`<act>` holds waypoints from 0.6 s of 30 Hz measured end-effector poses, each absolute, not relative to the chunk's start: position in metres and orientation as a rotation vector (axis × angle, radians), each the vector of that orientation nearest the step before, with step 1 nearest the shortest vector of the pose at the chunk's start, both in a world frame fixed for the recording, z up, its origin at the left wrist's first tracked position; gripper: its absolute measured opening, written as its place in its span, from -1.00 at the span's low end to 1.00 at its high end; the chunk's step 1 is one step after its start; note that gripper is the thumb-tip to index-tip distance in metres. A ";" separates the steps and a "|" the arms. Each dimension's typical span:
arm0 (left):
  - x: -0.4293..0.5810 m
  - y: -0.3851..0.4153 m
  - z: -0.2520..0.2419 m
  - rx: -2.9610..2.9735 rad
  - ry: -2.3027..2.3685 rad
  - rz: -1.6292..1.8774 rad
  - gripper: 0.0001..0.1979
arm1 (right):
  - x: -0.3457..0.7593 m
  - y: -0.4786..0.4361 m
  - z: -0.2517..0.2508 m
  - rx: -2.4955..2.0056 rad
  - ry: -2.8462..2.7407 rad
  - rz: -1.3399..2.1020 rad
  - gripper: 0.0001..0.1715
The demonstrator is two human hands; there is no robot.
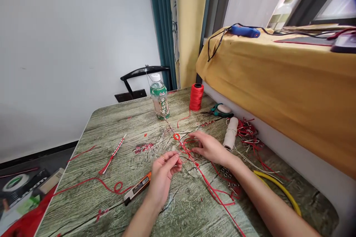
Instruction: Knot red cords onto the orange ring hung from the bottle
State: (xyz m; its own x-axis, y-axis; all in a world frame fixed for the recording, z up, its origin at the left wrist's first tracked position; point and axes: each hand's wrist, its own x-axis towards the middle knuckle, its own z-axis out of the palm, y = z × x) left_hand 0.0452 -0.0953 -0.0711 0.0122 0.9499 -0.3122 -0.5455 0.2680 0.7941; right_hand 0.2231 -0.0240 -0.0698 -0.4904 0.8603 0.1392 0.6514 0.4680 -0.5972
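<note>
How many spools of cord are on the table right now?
2. A red spool stands upright at the table's far edge, right of the water bottle. A white spool lies on its side just beyond the right hand. Others could be hidden off-frame.

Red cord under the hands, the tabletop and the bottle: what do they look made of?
Red cord: thin matte fibre, limp and kinked. Tabletop: seemingly printed wood-grain laminate, smooth with a faint sheen. Bottle: clear glossy plastic, green label, white cap.
</note>
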 end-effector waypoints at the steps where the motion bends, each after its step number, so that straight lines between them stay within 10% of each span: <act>1: 0.046 -0.096 -0.071 0.536 0.973 1.245 -0.84 | 0.222 -0.024 -0.070 -1.282 -2.306 0.640 -0.60; 5: 0.045 -0.096 -0.072 0.548 0.996 1.231 -0.83 | 0.229 -0.021 -0.063 -1.255 -2.301 0.660 -0.83; 18: 0.045 -0.095 -0.075 0.524 0.983 1.231 -0.84 | 0.269 -0.025 -0.020 -1.315 -2.272 1.255 -0.56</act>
